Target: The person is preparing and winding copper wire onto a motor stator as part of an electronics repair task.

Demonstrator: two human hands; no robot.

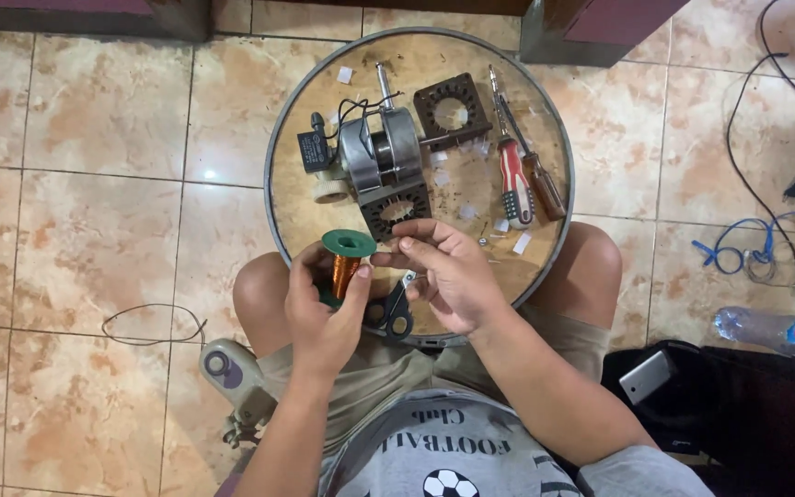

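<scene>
Overhead view of a seated person with a round counter [280, 198] across the knees, above a tiled floor [94, 184].

Left hand [319, 313]: fingers closed around the waist of a spool of copper wire [346, 262], green flange uppermost, held upright just above the near edge of the counter.

Right hand [448, 276]: fingertips pinched narrow just beside the top flange, apparently on the free wire end; the strand itself too fine to make out.

Black-handled scissors [396, 311]: flat on the counter between and below the two hands.

Farther back on the counter: small electric motor [379, 147] with shaft pointing away, black capacitor [313, 150] on its leads, two square black stator frames [453, 109] [396, 207], white roll of tape [331, 190], two screwdrivers [513, 179] [537, 170] side by side, scattered scraps of white paper.

Off the counter: loose wire loop [154, 324] on the floor to the left, tangle of cables [766, 248] and a plastic bottle [775, 333] to the right.

Handling, judged: spool likely light for its size yet dense at the winding, rigid at the plastic flanges, smooth and somewhat slippery on the lacquered copper. Best taken by the flanges or lightly around the core. Wire thin, easily kinked or snapped, enamel readily scratched; gentle, even tension advisable at the pinched end.
</scene>
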